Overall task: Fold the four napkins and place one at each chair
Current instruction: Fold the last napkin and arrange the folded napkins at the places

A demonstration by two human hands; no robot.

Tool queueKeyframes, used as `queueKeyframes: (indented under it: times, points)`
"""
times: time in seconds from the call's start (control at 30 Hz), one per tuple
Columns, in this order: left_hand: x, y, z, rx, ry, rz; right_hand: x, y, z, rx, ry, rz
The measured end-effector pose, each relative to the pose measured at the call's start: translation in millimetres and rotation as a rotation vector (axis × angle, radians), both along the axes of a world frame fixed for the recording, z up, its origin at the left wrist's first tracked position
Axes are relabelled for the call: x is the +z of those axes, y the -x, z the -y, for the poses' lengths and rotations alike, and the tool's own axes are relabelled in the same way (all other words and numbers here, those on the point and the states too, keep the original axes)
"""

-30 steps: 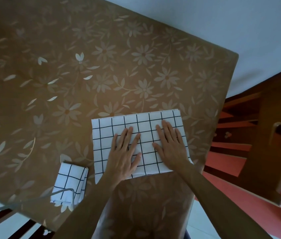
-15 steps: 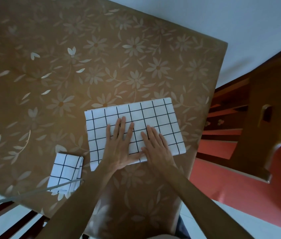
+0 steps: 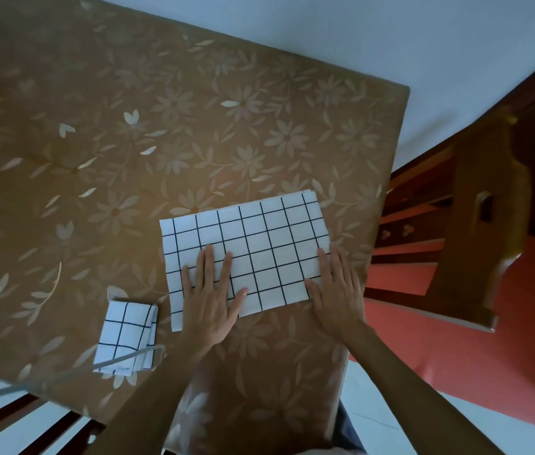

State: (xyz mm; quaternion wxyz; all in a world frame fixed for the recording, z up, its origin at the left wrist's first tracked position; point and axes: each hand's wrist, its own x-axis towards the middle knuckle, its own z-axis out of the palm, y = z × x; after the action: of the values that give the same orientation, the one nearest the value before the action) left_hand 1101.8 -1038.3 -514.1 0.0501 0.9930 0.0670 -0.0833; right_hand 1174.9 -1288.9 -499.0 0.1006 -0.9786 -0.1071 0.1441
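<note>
A white napkin with a black grid, folded into a wide rectangle, lies flat near the table's front right corner. My left hand presses flat on its lower left part, fingers spread. My right hand lies flat across its lower right corner, partly on the tablecloth. A second napkin, folded into a small thick rectangle, rests at the front edge to the left, apart from both hands.
The table wears a brown tablecloth with pale flowers. A wooden chair with a red seat stands at the right side. Dark chair slats show at the bottom left. A thin grey cable crosses the small napkin.
My right hand has slid right from the napkin's middle to its lower right corner. The left hand stays pressed on the left part. The camera view has shifted a little.
</note>
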Motion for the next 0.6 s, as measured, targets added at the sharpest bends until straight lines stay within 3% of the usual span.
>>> queueKeyframes:
  times: [0.13, 0.27, 0.47, 0.6]
  points:
    - [9.1, -5.5, 12.4, -0.038, 0.016, 0.093, 23.8, 6.6, -2.1, -0.298, -0.107, -0.022]
    - [20.0, -11.9, 43.4, -0.166, 0.173, 0.204, 38.0, -0.3, 0.3, -0.513, -0.16, -0.195]
    - [24.4, -11.8, 71.1, -0.143, 0.217, 0.079, 56.4, -7.4, 12.1, -0.663, -0.335, -0.394]
    - [27.8, -7.1, 74.4, -0.111, 0.29, 0.112, 65.5, -3.6, 13.2, -0.57, -0.494, -0.441]
